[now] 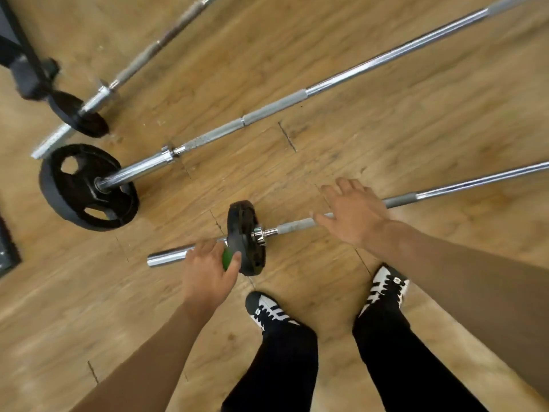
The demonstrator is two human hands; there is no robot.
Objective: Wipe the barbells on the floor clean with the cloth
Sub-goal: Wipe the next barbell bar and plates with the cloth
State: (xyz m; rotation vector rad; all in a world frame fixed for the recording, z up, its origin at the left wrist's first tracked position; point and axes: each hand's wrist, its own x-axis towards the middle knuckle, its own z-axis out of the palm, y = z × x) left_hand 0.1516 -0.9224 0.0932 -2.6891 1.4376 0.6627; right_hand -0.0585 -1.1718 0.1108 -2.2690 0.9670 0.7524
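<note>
Three barbells lie on the wooden floor. The nearest barbell (297, 225) runs from lower left to the right edge, with a small black plate (245, 237) on it. My left hand (208, 275) grips a green cloth (228, 258) against the chrome sleeve (169, 257) just left of that plate. My right hand (353, 212) hovers with spread fingers over the knurled shaft to the right of the plate; I cannot tell if it touches. The middle barbell (297, 101) carries a larger black plate (86, 188). The far barbell (148, 52) lies at the upper left.
My two feet in black-and-white shoes (267, 312) (386, 285) stand just behind the near barbell. Dark gym equipment (26, 75) stands at the upper left, and a black mat edge (7, 251) shows at the left. Another black plate (78, 114) sits on the far bar.
</note>
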